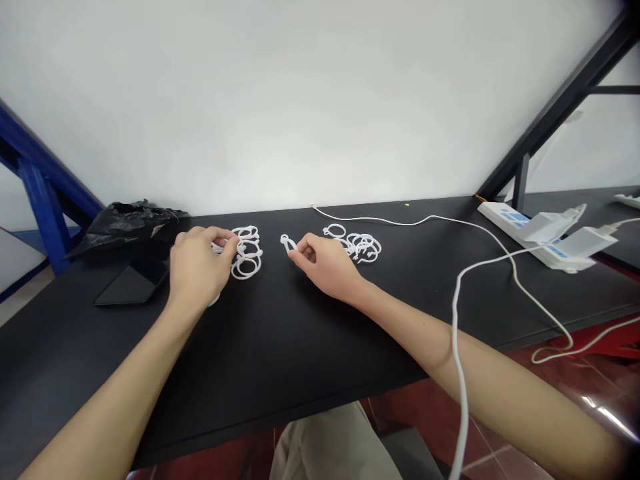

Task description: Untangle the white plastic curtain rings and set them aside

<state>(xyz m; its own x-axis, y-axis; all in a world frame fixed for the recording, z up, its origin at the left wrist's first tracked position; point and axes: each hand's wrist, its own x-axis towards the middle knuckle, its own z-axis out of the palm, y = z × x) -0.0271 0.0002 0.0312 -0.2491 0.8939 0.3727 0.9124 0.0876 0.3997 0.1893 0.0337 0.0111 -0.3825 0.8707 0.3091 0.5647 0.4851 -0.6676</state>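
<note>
My right hand [327, 263] pinches a white plastic curtain ring [286, 243] with a small eyelet, held just over the black table [300, 353]. To its left, my left hand [203, 263] has thumb and fingertips closed at the edge of a column of white rings [246, 269] laid close together. What those fingertips hold, if anything, is hidden. Bits of more white rings show through and below the left hand, which covers most of them. Beyond my right hand lies a loose, tangled pile of white rings [367, 247], partly hidden by that hand.
At the left lie a crumpled black plastic bag [125, 223] and a dark flat phone-like slab [131, 283]. A white power strip [537, 237] with plugged-in adapters stands at the right. A white cable [457, 313] hangs across my right forearm. A white wall rises behind.
</note>
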